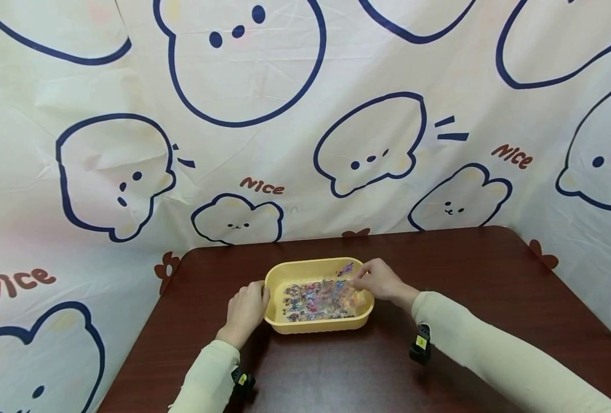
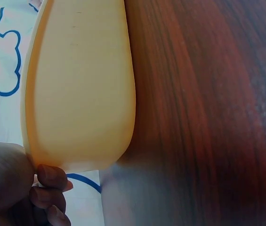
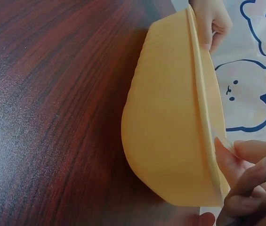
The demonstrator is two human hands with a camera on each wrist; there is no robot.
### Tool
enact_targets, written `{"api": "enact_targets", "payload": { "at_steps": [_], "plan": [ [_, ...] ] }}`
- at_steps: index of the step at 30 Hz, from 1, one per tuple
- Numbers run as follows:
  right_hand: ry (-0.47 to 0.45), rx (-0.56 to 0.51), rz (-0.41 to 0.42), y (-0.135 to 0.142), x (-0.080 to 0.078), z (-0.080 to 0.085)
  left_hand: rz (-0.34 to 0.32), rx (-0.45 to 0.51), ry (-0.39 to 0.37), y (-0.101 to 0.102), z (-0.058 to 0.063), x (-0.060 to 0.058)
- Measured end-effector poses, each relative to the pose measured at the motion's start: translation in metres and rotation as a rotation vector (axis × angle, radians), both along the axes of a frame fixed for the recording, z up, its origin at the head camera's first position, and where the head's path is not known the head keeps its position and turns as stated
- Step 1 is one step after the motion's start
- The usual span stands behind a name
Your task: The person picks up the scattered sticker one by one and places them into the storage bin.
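A yellow plastic basin stands on the table, its bottom covered with small, flat, colourful cartoon pieces that look like stickers. My left hand grips the basin's left end by the rim; its curled fingers show under the rim in the left wrist view. Over the basin's right end is my right hand, thumb and finger pinching a thin see-through piece. Its details are too blurred to make out. A purple piece lies against the far inner wall, beside the right hand.
The dark brown wooden table extends around the basin on all sides. Behind and beside it hangs a white cloth printed with blue-outlined bears. Each wrist wears a black strapped device.
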State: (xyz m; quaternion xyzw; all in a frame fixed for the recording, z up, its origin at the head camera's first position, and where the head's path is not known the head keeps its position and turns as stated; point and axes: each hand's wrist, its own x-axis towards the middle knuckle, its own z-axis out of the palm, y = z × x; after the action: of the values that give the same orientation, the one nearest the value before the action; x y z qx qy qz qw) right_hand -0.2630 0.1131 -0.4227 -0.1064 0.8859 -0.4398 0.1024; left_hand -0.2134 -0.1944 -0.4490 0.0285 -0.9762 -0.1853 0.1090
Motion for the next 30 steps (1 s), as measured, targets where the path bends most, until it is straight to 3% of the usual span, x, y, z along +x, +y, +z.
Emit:
{"api": "enact_targets", "payload": {
  "at_steps": [6, 19, 30],
  "plan": [
    [0.003, 0.056, -0.009, -0.005, 0.000, 0.002, 0.000, -0.009, 0.003, -0.001, -0.001, -0.001],
    [0.036, 0.326, -0.028, -0.019, 0.000, 0.004, 0.000, -0.002, -0.016, 0.000, 0.001, -0.001],
    [0.198, 0.460, 0.009, -0.028, 0.006, 0.001, 0.008, 0.000, -0.014, 0.001, 0.001, 0.000]
  ]
}}
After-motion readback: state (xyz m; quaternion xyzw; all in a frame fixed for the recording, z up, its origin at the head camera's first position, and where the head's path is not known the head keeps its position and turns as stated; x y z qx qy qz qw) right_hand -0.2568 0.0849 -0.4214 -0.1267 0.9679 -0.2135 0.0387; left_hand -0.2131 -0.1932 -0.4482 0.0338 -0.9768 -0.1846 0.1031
